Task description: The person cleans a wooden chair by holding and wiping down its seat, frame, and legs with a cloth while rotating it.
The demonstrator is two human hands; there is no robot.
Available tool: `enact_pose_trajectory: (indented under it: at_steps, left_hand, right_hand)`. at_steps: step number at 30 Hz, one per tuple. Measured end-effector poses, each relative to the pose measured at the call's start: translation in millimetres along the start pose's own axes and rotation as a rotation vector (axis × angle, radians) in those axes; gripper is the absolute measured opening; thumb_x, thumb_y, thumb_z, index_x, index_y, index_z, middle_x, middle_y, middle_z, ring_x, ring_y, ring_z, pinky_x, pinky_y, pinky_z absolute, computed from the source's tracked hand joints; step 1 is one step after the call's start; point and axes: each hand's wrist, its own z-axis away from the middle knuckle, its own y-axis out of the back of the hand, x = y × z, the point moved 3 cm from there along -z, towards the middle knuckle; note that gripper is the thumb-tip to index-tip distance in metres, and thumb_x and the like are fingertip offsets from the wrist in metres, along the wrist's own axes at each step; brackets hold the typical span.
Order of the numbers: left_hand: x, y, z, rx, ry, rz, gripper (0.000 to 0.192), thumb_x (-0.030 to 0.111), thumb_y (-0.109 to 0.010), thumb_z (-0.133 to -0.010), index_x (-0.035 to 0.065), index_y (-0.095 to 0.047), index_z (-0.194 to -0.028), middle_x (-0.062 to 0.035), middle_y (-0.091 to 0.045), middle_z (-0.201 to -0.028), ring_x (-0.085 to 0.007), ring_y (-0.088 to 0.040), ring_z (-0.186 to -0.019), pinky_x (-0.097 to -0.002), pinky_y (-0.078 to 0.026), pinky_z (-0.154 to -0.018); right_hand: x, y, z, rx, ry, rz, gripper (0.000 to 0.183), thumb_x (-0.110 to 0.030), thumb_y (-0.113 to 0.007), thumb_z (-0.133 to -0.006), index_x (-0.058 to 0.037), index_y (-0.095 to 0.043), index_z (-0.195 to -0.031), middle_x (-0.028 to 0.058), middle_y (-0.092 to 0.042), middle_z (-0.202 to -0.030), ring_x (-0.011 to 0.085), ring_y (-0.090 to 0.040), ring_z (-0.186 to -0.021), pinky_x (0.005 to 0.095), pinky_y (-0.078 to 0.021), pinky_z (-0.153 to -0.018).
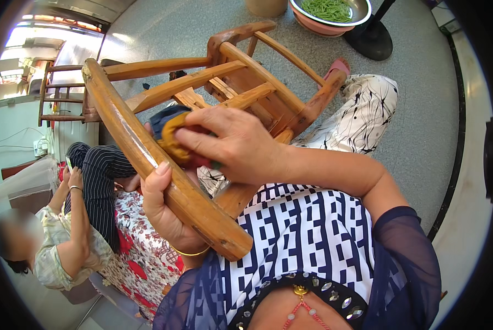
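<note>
A wooden chair (263,93) lies tilted across my lap, its curved top rail (168,173) nearest to me. Around that rail my left hand (166,210) is closed, thumb on top and a gold bangle at the wrist. My right hand (238,142) grips a bunched cloth (176,140) in dark blue and mustard yellow. The cloth presses beside the inner side of the rail, close to the back slats (184,86); blur hides its exact contact. Part of the chair's seat and lower frame is hidden behind my right hand and forearm.
At left, a person (77,231) in striped trousers sits on a floral-covered seat (143,247), holding a phone-like object. Another wooden chair (65,93) stands behind. On the far side are a metal bowl of green beans (326,10) and a black round stand base (372,41).
</note>
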Motion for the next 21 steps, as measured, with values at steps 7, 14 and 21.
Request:
enact_pose_trajectory:
  at_steps: [7,14,21]
  left_hand:
    - [-1.5,1.5,-6.5,-0.131,-0.119,0.0,0.075,0.009,-0.052,-0.075,-0.0004,-0.022,-0.143,-0.0217,-0.029,-0.144,-0.0295,-0.021,-0.139,-0.0549,-0.006,-0.113]
    - [-5.2,-0.8,-6.9,-0.14,-0.091,0.006,0.075,0.009,-0.052,-0.074,0.0,-0.023,-0.143,-0.0209,-0.03,-0.144,-0.0293,-0.021,-0.139,-0.0549,-0.005,-0.113]
    - [-1.3,0.4,-1.6,-0.099,-0.087,0.003,0.075,0.007,-0.052,-0.073,-0.0005,-0.024,-0.142,-0.0211,-0.03,-0.144,-0.029,-0.02,-0.139,-0.0558,-0.006,-0.113]
  right_hand:
    - [99.2,22.7,65.6,-0.121,-0.387,0.271,0.039,0.0,-0.067,-0.067,-0.004,-0.062,-0.106,0.0114,-0.058,-0.105,0.0302,-0.058,-0.095,0.0373,-0.0491,-0.08]
    - [154.7,36.9,100.4,-0.359,-0.526,0.615,0.021,-0.008,-0.065,-0.072,-0.0084,-0.065,-0.092,0.0085,-0.056,-0.094,0.0265,-0.059,-0.089,0.0388,-0.051,-0.074]
    - [117.3,53.4,122.2,-0.612,-0.507,0.566,0.012,-0.014,-0.065,-0.07,-0.0089,-0.062,-0.08,0.0103,-0.055,-0.088,0.0281,-0.059,-0.087,0.0396,-0.05,-0.07]
